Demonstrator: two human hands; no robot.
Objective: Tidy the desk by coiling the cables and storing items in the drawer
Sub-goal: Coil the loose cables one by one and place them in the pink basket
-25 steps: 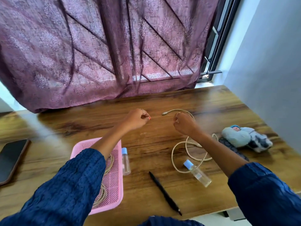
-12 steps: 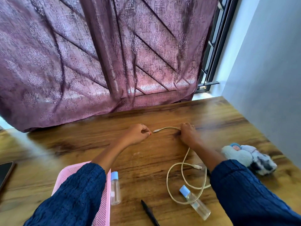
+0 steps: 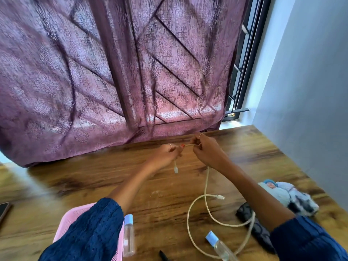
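A cream cable (image 3: pixel 207 187) runs from my hands down to a loose loop on the wooden desk (image 3: pixel 94 178). My left hand (image 3: pixel 165 155) pinches the cable near one end, and its white plug dangles below the fingers. My right hand (image 3: pixel 206 150) grips the same cable a short way along, held above the desk near the curtain. The cable's other plug lies on the desk right of centre. A pink mesh basket (image 3: pixel 75 219) sits at the lower left, mostly hidden by my left sleeve.
Two small clear bottles with blue caps lie on the desk, one (image 3: pixel 128 235) by the basket, one (image 3: pixel 219 246) inside the cable loop. A baby doll (image 3: pixel 288 194), a dark patterned pouch (image 3: pixel 258 228), a black pen (image 3: pixel 163 256) and a phone (image 3: pixel 2 210) are also there. A purple curtain (image 3: pixel 113 72) hangs behind.
My hands have come together and lifted the cable's end off the desk. My left hand, empty before, now pinches the cable and its plug hangs down. The view tilted up.
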